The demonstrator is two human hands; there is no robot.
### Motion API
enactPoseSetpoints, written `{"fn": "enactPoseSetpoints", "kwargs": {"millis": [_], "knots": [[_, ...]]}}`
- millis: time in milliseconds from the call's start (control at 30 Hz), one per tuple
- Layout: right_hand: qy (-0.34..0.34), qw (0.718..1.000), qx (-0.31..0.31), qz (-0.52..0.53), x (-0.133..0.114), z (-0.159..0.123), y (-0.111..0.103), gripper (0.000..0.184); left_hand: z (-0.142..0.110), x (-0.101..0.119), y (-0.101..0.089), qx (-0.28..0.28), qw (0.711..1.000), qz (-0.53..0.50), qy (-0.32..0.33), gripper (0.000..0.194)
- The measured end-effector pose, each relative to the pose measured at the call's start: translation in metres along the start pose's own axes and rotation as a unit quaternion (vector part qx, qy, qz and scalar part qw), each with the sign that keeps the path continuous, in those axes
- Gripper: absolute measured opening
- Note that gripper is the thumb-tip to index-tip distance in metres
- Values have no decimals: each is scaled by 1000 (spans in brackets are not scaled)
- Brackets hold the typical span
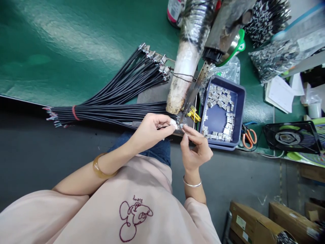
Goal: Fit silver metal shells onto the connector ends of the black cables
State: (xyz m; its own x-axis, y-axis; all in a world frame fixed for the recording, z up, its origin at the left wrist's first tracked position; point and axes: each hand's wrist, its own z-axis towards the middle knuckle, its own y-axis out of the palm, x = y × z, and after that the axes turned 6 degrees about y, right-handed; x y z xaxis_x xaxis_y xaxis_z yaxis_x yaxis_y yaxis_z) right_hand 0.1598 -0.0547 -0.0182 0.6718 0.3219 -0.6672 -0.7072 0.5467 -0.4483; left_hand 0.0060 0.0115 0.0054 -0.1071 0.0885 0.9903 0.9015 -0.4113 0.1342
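your left hand (152, 127), a white cover (174, 123) on a fingertip, pinches what looks like a thin black cable (160, 128), most of it hidden by your fingers. just across at three o'clock, the thumb and forefinger of your right hand (195, 149) close on a small silvery metal piece (181, 126), too small to make out fully. the two fingertips are near each other, below a long brownish metal rod (194, 91) slanting in from one o'clock.

the cable should feel light and bendy with some spring, so hold it close behind its end. the silvery piece is probably light, hard and slippery; take it by its sides, fingertips clear of the rod, which may be hot.

at nine to ten o'clock from your left hand lies a bundle of straight black cables (122, 110) under a red band (74, 113). at one to two o'clock from your right hand, a blue-grey plastic tray (241, 112) holds loose silver metal connectors (219, 96).
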Motion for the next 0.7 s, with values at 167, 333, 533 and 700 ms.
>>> {"fn": "enactPoseSetpoints", "kwargs": {"millis": [167,333,533,700], "knots": [[12,1000,0,18,-2,-3,-5,15,-1,2,-1,-20,1000,10,-1,12],[-17,1000,17,-12,-2,-2,-7,19,-2,5,-3,-54,999,7,3,19],[-51,998,-10,-43,-4,2,-2,16,-3,5,-5,-53,998,17,6,21],[-100,992,-4,-74,-5,1,0,20,-2,3,-2,-29,1000,0,-4,18]]}}
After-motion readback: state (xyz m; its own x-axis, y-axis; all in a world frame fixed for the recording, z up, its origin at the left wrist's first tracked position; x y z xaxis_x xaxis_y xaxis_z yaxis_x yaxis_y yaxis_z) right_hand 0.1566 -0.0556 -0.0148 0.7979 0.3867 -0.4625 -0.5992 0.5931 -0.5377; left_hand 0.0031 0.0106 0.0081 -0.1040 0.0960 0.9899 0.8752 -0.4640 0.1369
